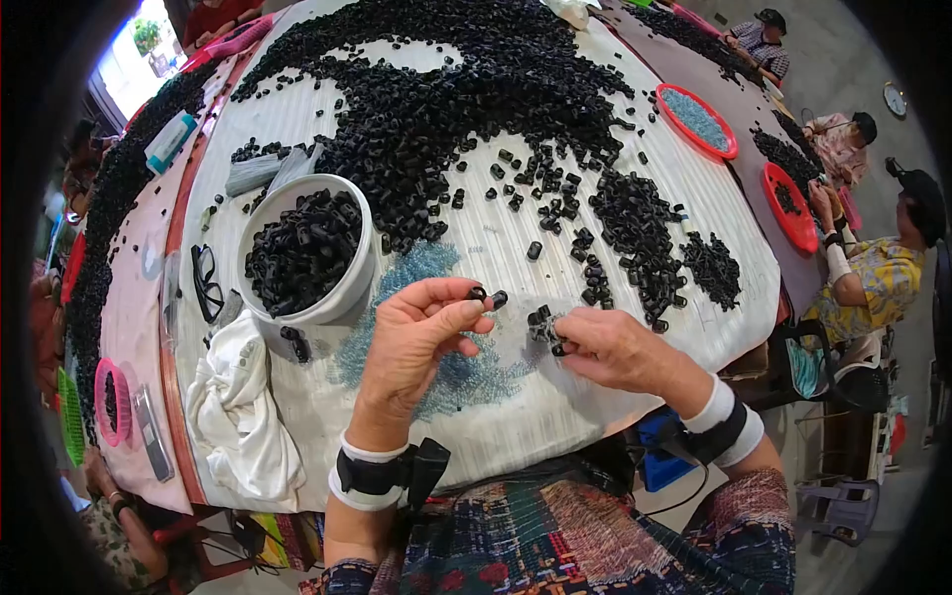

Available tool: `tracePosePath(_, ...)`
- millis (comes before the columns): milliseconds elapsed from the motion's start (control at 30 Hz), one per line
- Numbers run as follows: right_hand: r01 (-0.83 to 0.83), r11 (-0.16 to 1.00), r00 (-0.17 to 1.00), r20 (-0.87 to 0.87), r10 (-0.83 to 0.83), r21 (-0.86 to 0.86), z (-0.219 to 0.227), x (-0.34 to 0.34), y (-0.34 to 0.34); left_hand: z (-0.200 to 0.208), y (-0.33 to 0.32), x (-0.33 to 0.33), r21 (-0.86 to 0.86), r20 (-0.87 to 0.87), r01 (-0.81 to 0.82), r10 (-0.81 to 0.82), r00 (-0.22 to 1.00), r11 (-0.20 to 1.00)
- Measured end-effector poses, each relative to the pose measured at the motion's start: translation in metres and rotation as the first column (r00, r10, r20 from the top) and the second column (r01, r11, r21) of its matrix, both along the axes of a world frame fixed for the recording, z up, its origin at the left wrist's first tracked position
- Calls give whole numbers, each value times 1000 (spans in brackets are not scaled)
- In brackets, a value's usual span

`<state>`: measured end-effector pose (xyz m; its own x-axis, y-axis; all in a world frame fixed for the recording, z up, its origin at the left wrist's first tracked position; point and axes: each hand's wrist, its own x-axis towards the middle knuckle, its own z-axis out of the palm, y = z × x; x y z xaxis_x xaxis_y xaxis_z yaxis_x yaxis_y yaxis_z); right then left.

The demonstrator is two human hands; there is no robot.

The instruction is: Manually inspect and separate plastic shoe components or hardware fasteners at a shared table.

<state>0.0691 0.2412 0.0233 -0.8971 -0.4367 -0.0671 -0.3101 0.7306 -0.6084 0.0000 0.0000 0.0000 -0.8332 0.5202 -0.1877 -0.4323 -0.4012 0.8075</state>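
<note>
Between the thumb and fingers of my left hand (421, 332) are small black cylindrical pieces (499, 297), held just above the cloth. My right hand (625, 349), a little to the right, is closed on a small bunch of black pieces (540, 322); their exact shape and fastening are too small to make out. Under and beside my left hand spreads a pile of translucent light-blue bits (466, 382). Left of that stands a white bucket (369, 253) full of black pieces. A large heap of black pieces (466, 109) covers the far part of the table.
Smaller black piles (711, 270) lie at the right. Glasses (205, 283), a white cloth (238, 416) and clear bundled strips (256, 174) lie at the left. A red tray (729, 149) of bluish bits sits at the right edge. Other people work at neighbouring tables.
</note>
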Motion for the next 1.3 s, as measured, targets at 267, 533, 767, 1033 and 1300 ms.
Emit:
tracePosePath(267, 358, 863, 903, -103, -417, -356, -20, -45, 29, -1, 4, -2, 22, 37, -60, 59, 998, 998)
tracePosePath(533, 485, 798, 836, -79, -544, -358, -14, -16, 53, -5, 3, -1, 26, 56, -66, 64, 996, 997)
tracePosePath(767, 288, 939, 896, -295, -333, -188, 0, 14, 26, -4, 3, -1, 24, 57, -55, 53, 997, 998)
tracePosePath(1033, 160, 938, 843, -537, 33, 309, -26, 23, -2, -3, 4, 0, -22, 64, -36, 38, 997, 999)
tracePosePath(1300, 277, 925, 882, -313, -352, -258, 5, 1, -16, 1, 8, 4, -19, 10, 16, -15, 1000, 1000)
